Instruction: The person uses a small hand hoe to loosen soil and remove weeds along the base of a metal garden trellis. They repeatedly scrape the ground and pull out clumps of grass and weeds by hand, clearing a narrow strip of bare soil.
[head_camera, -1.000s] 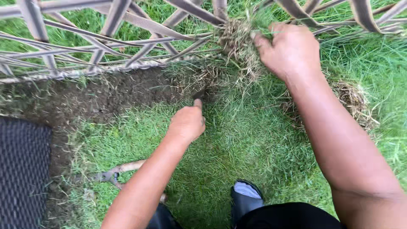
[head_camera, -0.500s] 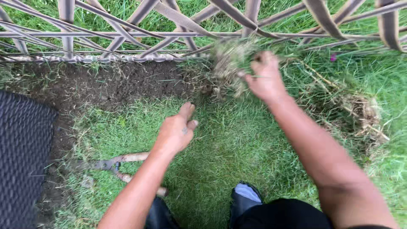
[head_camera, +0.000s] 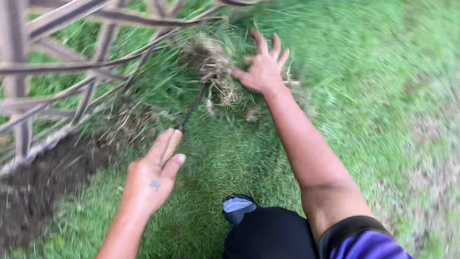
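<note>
The garden tool (head_camera: pixel 184 122), a dark metal shaft on a pale wooden handle, lies slanted on the grass, its handle end under the fingertips of the left hand (head_camera: pixel 149 178) and its far end buried in a clump of dry grass and roots (head_camera: pixel 211 64). The left hand rests loosely open on the handle, fingers extended, not clenched. The right hand (head_camera: pixel 262 69) is spread wide open, fingers splayed, just right of the clump and touching its loose strands. Beyond and to the left of both hands runs a wooden lattice fence (head_camera: pixel 62 62), closing off that side. A patch of bare dark soil (head_camera: pixel 43 184) lies left of the left hand. Below the hands, a dark shoe (head_camera: pixel 235 207) stands on the lawn (head_camera: pixel 383 110), which stretches open to the right of the right hand.
</note>
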